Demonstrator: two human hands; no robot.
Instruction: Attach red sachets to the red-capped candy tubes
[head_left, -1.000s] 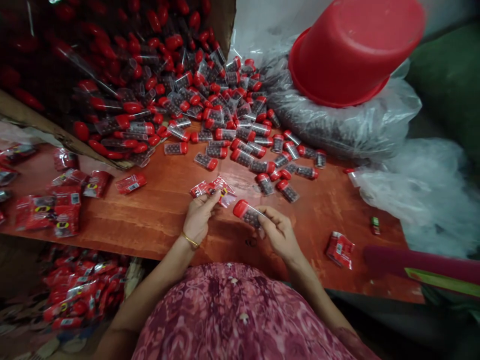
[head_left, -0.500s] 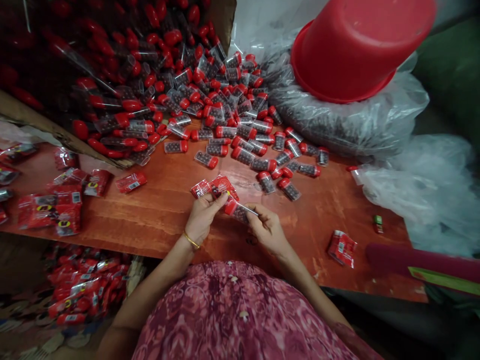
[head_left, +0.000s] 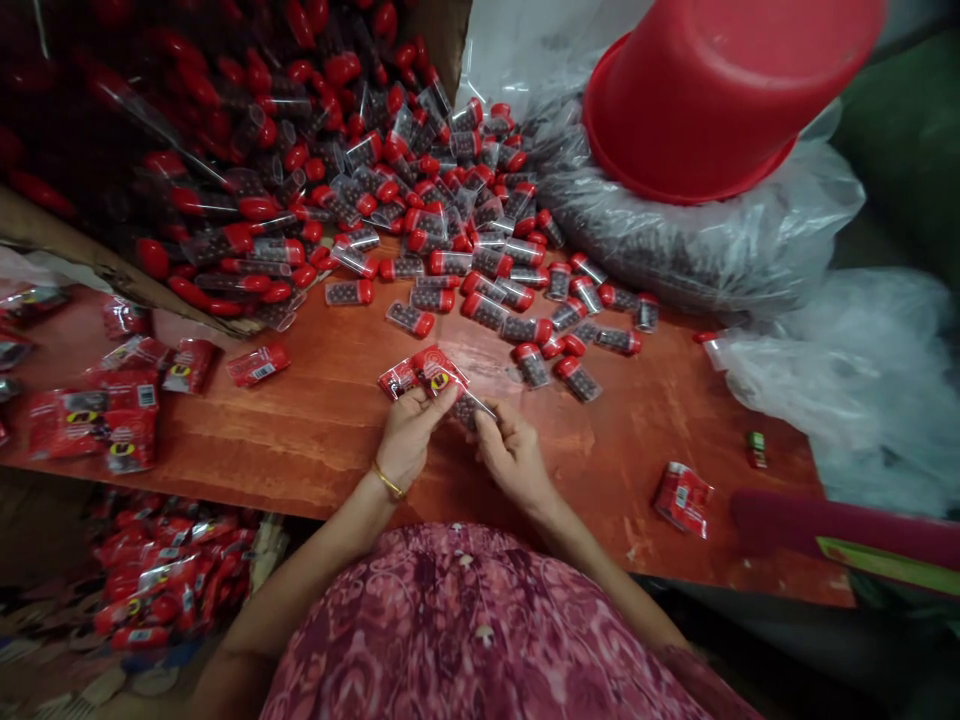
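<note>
Between thumb and fingers, my left hand [head_left: 409,432] pinches a red printed packet [head_left: 435,370] with a yellow oval on it. My right hand [head_left: 511,450] is closed on a clear tube [head_left: 469,408] filled with dark beads. The tube's far end meets the packet's edge beside my left thumb; its red cap is now hidden, and whether it is inside the packet I cannot make out. A second red packet part [head_left: 397,378] shows left of my left fingers. Just beyond my hands lie loose red-capped tubes [head_left: 532,366] on the orange-brown table [head_left: 300,420].
A carton [head_left: 112,270] at the back left spills many red-capped tubes. Red packets [head_left: 127,425] lie at the left, and more sit in a heap [head_left: 172,570] below the table. An upturned red bucket [head_left: 720,100] rests on a plastic bag [head_left: 675,250]. Another packet [head_left: 684,498] lies right.
My right hand has moved left with the tube, up against the packet in my left hand. The tube's red cap has gone out of sight.
</note>
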